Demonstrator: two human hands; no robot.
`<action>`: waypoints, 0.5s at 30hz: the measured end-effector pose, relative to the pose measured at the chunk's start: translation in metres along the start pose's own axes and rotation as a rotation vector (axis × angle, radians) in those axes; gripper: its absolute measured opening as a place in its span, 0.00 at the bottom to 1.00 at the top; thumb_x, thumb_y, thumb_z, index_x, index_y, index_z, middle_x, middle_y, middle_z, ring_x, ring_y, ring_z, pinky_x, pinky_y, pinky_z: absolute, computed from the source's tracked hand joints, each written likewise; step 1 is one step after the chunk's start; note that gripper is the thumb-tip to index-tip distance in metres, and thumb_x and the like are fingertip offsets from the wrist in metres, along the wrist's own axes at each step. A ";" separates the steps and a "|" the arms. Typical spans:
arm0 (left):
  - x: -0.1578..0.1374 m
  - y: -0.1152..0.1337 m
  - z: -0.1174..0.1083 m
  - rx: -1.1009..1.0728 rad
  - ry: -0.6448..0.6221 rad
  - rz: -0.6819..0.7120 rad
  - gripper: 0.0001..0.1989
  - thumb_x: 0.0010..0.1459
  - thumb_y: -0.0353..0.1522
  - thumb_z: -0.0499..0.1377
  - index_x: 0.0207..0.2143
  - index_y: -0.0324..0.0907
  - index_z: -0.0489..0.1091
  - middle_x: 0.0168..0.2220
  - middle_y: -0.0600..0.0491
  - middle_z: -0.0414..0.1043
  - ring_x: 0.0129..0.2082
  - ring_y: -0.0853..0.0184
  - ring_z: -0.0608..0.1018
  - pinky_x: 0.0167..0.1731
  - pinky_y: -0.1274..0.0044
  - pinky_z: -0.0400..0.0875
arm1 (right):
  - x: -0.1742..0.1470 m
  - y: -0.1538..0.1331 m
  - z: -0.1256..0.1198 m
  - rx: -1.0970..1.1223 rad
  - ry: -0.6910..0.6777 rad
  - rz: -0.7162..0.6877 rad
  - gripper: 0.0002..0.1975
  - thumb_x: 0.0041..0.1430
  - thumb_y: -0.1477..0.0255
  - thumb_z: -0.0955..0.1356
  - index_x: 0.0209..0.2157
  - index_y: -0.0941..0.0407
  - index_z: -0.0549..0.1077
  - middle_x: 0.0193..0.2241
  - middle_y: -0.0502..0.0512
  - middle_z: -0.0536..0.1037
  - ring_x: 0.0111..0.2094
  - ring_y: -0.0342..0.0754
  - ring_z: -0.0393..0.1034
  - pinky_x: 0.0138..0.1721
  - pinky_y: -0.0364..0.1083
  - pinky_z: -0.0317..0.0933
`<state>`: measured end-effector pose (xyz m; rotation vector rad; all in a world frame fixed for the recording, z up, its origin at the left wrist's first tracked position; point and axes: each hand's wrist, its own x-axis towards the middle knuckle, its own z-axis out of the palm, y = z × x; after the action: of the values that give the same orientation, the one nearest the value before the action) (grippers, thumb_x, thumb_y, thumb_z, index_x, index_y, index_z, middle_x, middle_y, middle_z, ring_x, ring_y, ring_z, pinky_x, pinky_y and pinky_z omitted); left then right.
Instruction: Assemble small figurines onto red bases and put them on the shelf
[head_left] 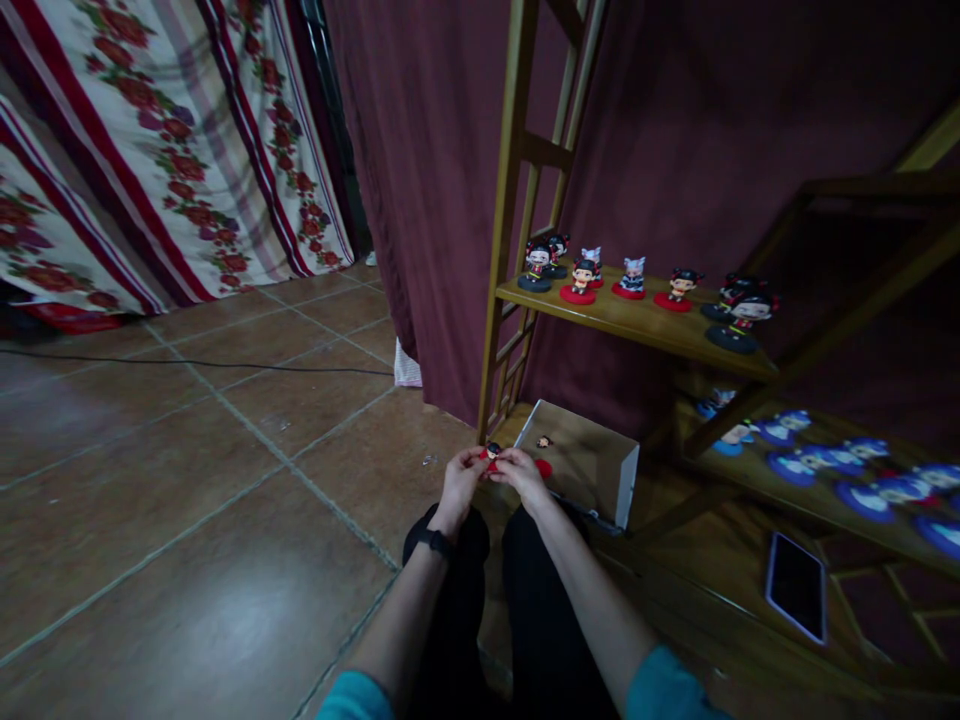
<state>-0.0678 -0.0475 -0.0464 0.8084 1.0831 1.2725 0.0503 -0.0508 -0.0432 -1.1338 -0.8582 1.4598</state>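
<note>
Between my two hands, above my knees, is a small figurine (493, 452) with black hair and a red base. My left hand (463, 478) pinches its left side, and my right hand (522, 474) grips it from the right; the fingers partly cover it. Just beyond, an open cardboard box (589, 455) lies on the low wooden shelf. Inside the box is another small figurine piece (544, 441) with dark hair. A red round base (544, 468) shows beside my right hand, partly hidden by it.
Several figurines (634, 277) on red and black bases stand on the wooden shelf (622, 322). Blue-based figurines (817, 460) fill a lower shelf at right. A phone or tablet (796, 587) lies below them. A black cable (225, 364) crosses the tiled floor (187, 480).
</note>
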 end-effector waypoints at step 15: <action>0.000 -0.001 0.001 0.068 0.054 -0.005 0.16 0.39 0.33 0.64 0.32 0.34 0.71 0.20 0.53 0.72 0.17 0.75 0.70 0.19 0.82 0.64 | 0.000 -0.002 -0.001 -0.046 0.005 0.031 0.06 0.41 0.73 0.69 0.24 0.57 0.68 0.22 0.48 0.74 0.23 0.43 0.72 0.29 0.45 0.67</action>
<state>-0.0665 -0.0477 -0.0471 0.8258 1.1758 1.2650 0.0517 -0.0502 -0.0418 -1.1892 -0.8784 1.4689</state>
